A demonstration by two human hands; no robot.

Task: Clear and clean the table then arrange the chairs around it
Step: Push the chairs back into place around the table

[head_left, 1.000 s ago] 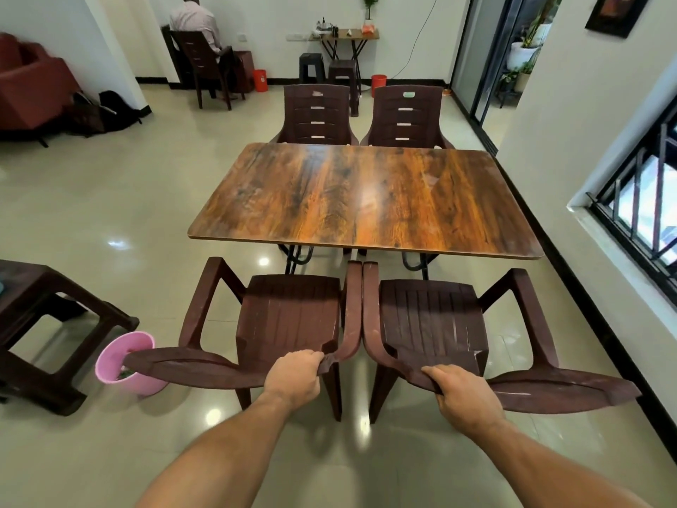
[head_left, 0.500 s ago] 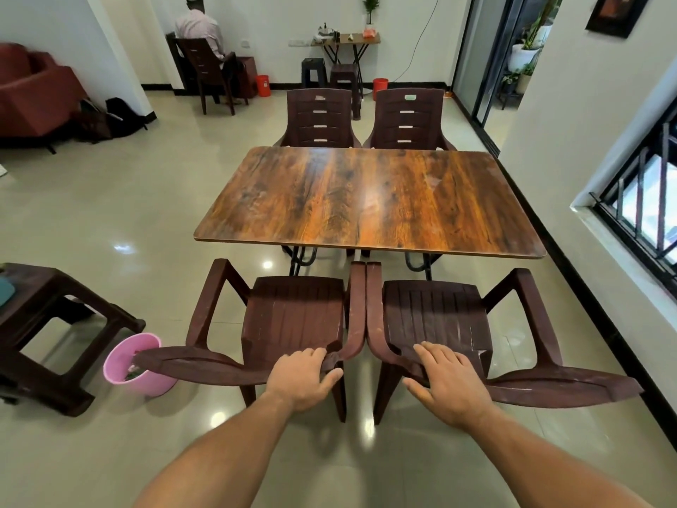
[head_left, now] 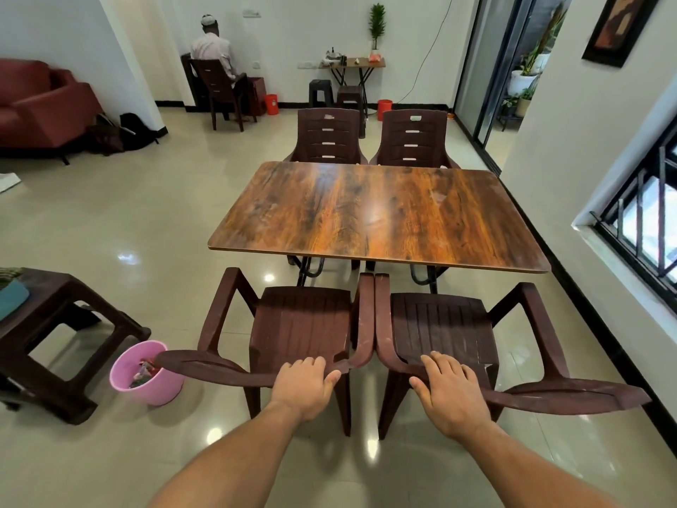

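The left hand grips the back's top edge of the near left chair. The right hand lies flat, fingers straight, on the near right chair. The two stand side by side, armrests touching, at the near edge of the table.

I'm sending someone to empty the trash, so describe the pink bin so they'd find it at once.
Start at the wooden table mid-room. On the floor left of the near-left chair, beside a dark stool, stands the pink bin. Among the dark brown furniture, it alone is pink, round, with scraps inside.
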